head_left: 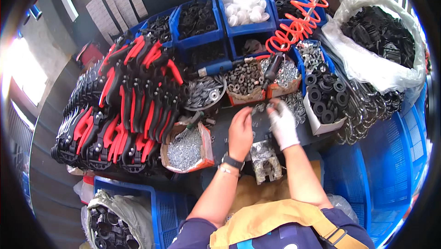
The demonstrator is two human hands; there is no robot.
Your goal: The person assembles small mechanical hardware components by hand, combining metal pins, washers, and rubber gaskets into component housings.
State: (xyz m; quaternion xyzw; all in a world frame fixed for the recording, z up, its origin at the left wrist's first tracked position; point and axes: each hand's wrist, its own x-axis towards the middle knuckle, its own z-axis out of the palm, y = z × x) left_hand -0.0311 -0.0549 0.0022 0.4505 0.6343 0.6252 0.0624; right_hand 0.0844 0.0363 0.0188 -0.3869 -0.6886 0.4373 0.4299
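My bare left hand (240, 134), with a dark band on the wrist, is closed at the fingertips over the bench. My right hand (282, 127), in a white glove, has its fingers bent together close beside it. Small grey metal pieces (260, 107) show between the two sets of fingertips; what each hand pinches is too small to make out. Below the hands stands a metal fixture (265, 159) at the bench's near edge. Loose shiny metal rings (294, 104) lie just right of my right fingers. Above them a dark power driver (274, 68) hangs from a red coiled hose (301, 26).
Black-and-red bar clamps (133, 106) are piled left. A carton of small silver parts (184, 151), a bowl of flat metal pieces (205, 94) and a carton of nuts (246, 78) surround the work spot. Black rings (326, 94) fill a white box; bent steel bars (372, 109) lie right.
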